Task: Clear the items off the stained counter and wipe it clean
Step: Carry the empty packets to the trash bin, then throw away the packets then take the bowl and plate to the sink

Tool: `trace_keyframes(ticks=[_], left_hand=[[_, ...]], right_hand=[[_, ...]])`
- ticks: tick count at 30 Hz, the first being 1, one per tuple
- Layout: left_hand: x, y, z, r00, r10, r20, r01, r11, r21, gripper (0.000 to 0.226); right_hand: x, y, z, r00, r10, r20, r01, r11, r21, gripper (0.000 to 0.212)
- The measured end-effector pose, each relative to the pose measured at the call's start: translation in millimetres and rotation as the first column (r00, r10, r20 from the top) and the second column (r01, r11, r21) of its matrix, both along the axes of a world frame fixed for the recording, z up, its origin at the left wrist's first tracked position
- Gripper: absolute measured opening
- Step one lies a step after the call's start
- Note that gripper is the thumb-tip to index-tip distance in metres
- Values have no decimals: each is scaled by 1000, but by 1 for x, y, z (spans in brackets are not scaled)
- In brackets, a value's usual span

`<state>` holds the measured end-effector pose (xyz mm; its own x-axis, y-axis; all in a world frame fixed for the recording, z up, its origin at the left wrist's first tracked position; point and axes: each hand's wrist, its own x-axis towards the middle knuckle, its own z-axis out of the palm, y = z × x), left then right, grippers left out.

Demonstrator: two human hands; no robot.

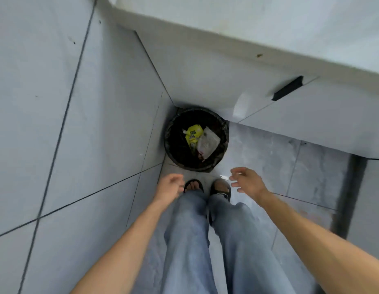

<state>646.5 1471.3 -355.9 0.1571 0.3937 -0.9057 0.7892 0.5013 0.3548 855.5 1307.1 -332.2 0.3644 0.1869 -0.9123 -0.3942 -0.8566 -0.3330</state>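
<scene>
I look straight down at a round black bin [173, 126] lined with a black bag, standing on the floor in the corner under the counter. Inside it lie a yellow pouch [194, 134] and a pale crumpled packet [208, 143]. My left hand [169, 187] hangs just short of the bin, fingers loosely curled, holding nothing. My right hand [247, 181] is to the right of it with fingers spread and empty. The white counter edge [226, 37] runs across the top; its upper surface is barely seen.
A grey tiled wall [57, 124] fills the left side. White cabinet fronts with a black handle [288, 88] sit below the counter at right. My legs in jeans and sandalled feet [205, 187] stand on the grey floor [269, 158] just before the bin.
</scene>
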Motion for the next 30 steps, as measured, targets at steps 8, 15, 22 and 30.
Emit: trace_keyframes(ticks=[8, 15, 22, 30], left_hand=[[-70, -58, 163, 988, -127, -87, 125, 992, -33, 21], [-97, -76, 261, 959, -261, -111, 258, 965, -38, 17], [-106, -62, 298, 917, -381, -120, 385, 923, 11, 18], [-95, -20, 304, 791, -594, -149, 597, 802, -26, 18]], right_hand=[[-34, -109, 162, 966, 254, 50, -250, 965, -76, 15], [-53, -163, 252, 985, 127, 119, -120, 991, -64, 15], [-63, -197, 285, 979, -88, 184, 95, 995, -29, 15], [-143, -231, 297, 842, -488, 229, 510, 859, -47, 15]])
